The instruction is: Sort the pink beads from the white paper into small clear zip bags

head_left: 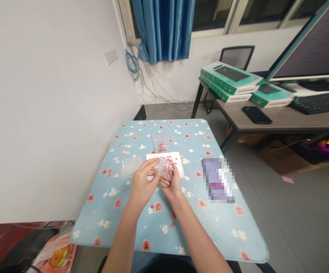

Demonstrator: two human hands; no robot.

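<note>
Both my hands meet over the middle of a small table with a light blue flowered cloth [224,227]. My left hand [143,182] and my right hand [171,182] pinch a small clear plastic bag [164,167] with pink bits in it, fingers closed on it from either side. Just behind the hands lies a white sheet [176,157] dotted with pink beads. Another small clear bag with colourful beads [160,144] lies further back. An empty-looking clear bag [130,166] lies left of my left hand.
A blurred purple rectangular object [218,180] lies on the table's right side. A desk [281,119] at the right carries green keyboard boxes [229,79], a black phone [257,114], a keyboard and a monitor. A white wall runs along the left; cables hang below a blue curtain.
</note>
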